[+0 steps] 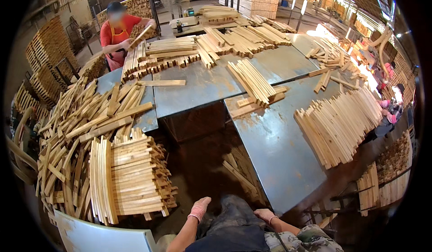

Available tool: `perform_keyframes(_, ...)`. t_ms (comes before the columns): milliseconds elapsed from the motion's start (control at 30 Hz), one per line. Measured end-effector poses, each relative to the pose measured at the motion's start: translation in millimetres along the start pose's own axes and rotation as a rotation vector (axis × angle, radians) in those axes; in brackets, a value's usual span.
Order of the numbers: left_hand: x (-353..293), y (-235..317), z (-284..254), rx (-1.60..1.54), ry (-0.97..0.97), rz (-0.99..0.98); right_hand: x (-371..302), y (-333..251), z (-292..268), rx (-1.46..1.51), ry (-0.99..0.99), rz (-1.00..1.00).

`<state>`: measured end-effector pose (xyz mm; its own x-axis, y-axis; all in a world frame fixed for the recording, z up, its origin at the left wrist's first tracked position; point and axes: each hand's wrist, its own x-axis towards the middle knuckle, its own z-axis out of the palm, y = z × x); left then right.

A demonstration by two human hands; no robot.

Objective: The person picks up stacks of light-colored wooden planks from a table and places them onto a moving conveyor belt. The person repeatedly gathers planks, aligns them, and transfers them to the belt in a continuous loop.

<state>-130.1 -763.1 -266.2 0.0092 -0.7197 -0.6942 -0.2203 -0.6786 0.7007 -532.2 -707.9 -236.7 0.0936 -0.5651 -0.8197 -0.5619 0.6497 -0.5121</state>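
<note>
My left hand (199,208), in a pale pink glove, hangs just left of my dark apron (234,220) with nothing visible in it. Lying by the apron's right side, my right hand (265,215) wears a similar glove; its fingers look loosely stretched and hold nothing I can see. Neither hand touches wood. Nearest the left hand is a stack of short wooden sticks (137,175), with longer upright strips (102,180) along its left side. To the right of my hands a blue-grey metal table (274,148) carries a wide row of sticks (339,126).
A jumbled heap of sticks (74,130) lies on the left. Farther back, a small bundle (252,81) rests on the joined tables. A co-worker in a red shirt (119,33) holds a stick at the far left. Another person (391,112) stands at the right.
</note>
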Motion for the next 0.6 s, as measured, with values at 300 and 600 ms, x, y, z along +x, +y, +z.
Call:
perform_keyframes(300, 88.4, 95.8, -67.0, 0.400, -0.038, 0.145, 187.1, 12.7, -55.0, -0.176, 0.062, -0.118)
perform_keyframes(600, 180.8, 134.2, -161.4, -0.044, 0.233, 0.128, 232.3, -280.0, -119.0, 0.421, -0.009, 0.146)
